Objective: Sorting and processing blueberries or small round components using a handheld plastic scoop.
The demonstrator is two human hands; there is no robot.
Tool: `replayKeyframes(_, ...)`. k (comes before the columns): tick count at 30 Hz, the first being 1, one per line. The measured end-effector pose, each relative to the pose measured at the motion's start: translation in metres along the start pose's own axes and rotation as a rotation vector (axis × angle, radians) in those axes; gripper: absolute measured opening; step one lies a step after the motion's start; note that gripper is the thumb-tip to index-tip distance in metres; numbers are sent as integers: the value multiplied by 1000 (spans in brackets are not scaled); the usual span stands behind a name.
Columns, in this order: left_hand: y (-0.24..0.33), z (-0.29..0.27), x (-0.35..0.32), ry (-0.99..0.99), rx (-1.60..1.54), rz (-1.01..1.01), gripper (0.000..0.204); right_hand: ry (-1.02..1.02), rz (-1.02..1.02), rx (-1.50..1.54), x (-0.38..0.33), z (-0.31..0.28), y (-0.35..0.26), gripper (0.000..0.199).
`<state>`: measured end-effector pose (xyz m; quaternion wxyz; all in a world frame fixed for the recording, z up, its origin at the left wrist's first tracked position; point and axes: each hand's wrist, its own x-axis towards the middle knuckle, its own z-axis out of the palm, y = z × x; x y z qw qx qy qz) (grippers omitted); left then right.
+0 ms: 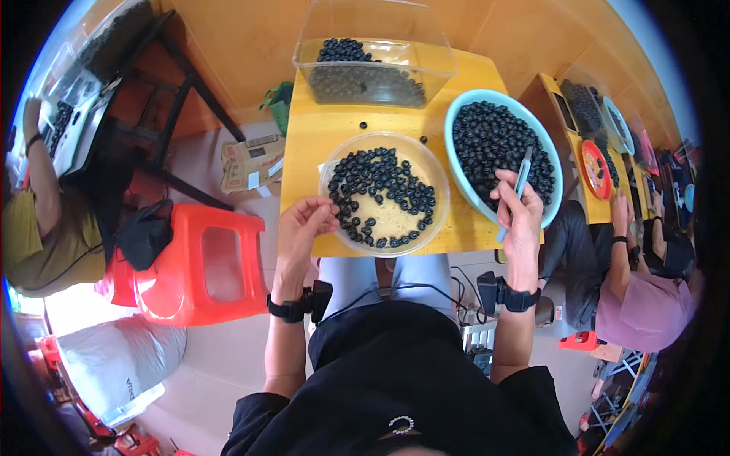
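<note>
The left hand (304, 220) is pinching small dark round beads (380, 190) at the rim of a clear round plastic dish (437, 205) on the yellow wooden counter (312, 152). The right hand (521, 209) is gripping a slim light-blue tool (522, 176) over a blue oval basin (464, 106) of beads.

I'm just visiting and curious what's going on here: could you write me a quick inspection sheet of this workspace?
Surface: small yellow table, a couple of loose dark beads on it.
Job's things: clear round dish partly filled with dark beads; light blue bowl heaped with them; clear tub behind.
Clutter: nothing seen.
Hands: left hand pinched at the dish rim; right hand holds a thin light blue tool over the bowl.
Cables: black cables across the lap, from wrist-worn devices.
Surroundings: red plastic stool; other people seated at either side.
</note>
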<state>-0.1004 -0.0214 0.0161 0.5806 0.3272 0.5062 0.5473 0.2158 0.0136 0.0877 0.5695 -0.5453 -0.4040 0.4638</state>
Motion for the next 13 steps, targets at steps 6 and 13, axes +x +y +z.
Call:
replayKeyframes(6,3,7,23,53,458,251,16,-127,26,-53,-28,20,28,17)
replayKeyframes(13,-16,49,39,-11,1411,335,17,-178,90,-19,-45,31,47,16)
